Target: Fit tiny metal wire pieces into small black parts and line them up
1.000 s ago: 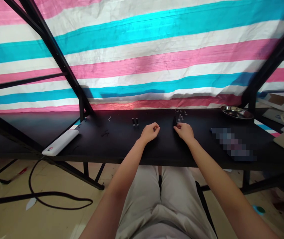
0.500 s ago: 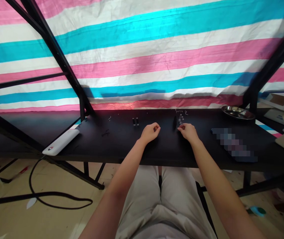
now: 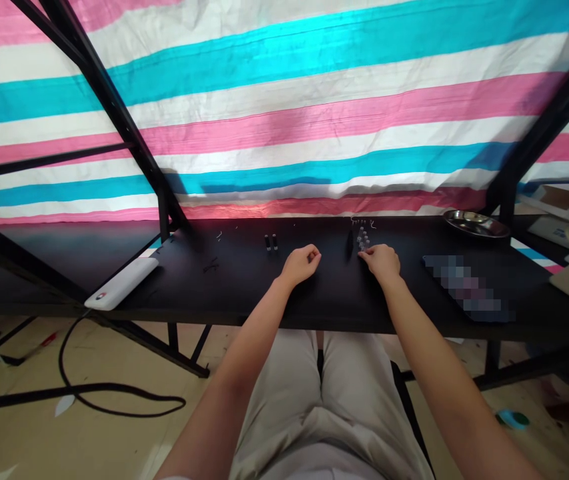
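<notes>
My left hand rests on the black table with its fingers curled closed; whatever may be inside is hidden. To its right, my right hand has thumb and fingertips pinched together at the near end of a cluster of small clear pieces. What the pinch holds is too small to make out. A slim dark object stands or lies just left of those pieces. Two small black cylinders with pale ends are beyond my left hand.
A white oblong device lies at the left edge. On the right are a shiny metal dish and a blurred flat object. Thin dark scraps and white bits are scattered left. Black frame posts flank the striped sheet.
My right hand has shifted slightly to the right and away from me, with its fingertips now against the nearest clear pieces. My left hand has stayed nearly still.
</notes>
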The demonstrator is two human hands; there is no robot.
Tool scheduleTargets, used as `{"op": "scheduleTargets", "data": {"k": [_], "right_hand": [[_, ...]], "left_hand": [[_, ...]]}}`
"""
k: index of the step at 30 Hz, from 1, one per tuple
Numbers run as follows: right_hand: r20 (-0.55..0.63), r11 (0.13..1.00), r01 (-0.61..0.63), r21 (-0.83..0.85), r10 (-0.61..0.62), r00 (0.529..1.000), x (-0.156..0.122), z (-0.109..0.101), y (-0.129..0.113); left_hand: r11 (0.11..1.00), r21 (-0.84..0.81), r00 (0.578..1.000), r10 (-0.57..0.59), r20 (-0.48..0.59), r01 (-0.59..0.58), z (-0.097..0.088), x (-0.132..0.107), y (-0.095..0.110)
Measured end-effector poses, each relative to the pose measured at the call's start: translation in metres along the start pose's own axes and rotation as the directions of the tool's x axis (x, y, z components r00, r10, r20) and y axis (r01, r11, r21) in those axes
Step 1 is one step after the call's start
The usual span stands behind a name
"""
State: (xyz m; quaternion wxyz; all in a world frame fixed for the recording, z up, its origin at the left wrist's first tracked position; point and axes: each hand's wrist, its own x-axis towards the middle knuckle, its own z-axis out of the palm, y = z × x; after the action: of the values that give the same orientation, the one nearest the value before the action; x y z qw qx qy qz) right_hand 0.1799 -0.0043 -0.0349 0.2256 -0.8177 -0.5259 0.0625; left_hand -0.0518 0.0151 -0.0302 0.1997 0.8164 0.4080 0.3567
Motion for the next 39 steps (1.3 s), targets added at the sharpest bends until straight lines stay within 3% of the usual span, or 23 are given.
{"op": "scheduleTargets", "data": {"k": [6, 10, 12, 17, 21, 27, 29, 31, 36, 39], "right_hand": [[0.044, 1.0, 0.003, -0.002, -0.003, 0.999, -0.003, 0.002, 0.004], [-0.043, 0.997, 0.067, 0.035, -0.065, 0.997, -0.004, 0.005, 0.006], [-0.112, 0.992, 0.097, 0.08, -0.088, 0.99, -0.005, 0.004, 0.005], [-0.294, 0.952, 0.158, 0.26, -0.078, 0.953, -0.014, -0.005, -0.005], [-0.409, 0.901, 0.299, 0.315, -0.155, 0.899, -0.022, -0.009, -0.014], [-0.425, 0.86, 0.397, 0.32, -0.245, 0.872, -0.029, -0.008, -0.02], [-0.437, 0.848, 0.417, 0.328, -0.255, 0.862, -0.03, -0.009, -0.02], [-0.463, 0.828, 0.447, 0.338, -0.267, 0.845, -0.03, -0.008, -0.02], [-0.509, 0.759, 0.546, 0.354, -0.334, 0.794, -0.034, -0.002, -0.023], [-0.447, 0.715, 0.606, 0.35, -0.441, 0.778, -0.037, 0.004, -0.026]], "left_hand": [[0.999, 0.037, 1.0, -0.019, 0.006, 0.019, 0.0, -0.001, 0.001], [0.991, 0.093, 0.992, -0.093, -0.084, 0.101, -0.001, -0.001, 0.001], [0.97, 0.115, 0.964, -0.193, -0.184, 0.216, -0.004, 0.0, 0.001], [0.868, 0.084, 0.825, -0.429, -0.367, 0.489, -0.017, 0.003, -0.003], [0.833, 0.043, 0.772, -0.492, -0.402, 0.552, -0.023, 0.006, -0.009], [0.788, 0.049, 0.729, -0.543, -0.417, 0.614, -0.027, 0.01, -0.018], [0.797, 0.042, 0.736, -0.534, -0.415, 0.602, -0.028, 0.011, -0.022], [0.833, 0.047, 0.776, -0.491, -0.395, 0.551, -0.029, 0.011, -0.025], [0.974, -0.087, 0.914, -0.227, -0.335, 0.21, -0.02, 0.01, -0.017], [0.95, -0.305, 0.971, -0.133, -0.201, 0.067, -0.008, 0.007, -0.004]]}}
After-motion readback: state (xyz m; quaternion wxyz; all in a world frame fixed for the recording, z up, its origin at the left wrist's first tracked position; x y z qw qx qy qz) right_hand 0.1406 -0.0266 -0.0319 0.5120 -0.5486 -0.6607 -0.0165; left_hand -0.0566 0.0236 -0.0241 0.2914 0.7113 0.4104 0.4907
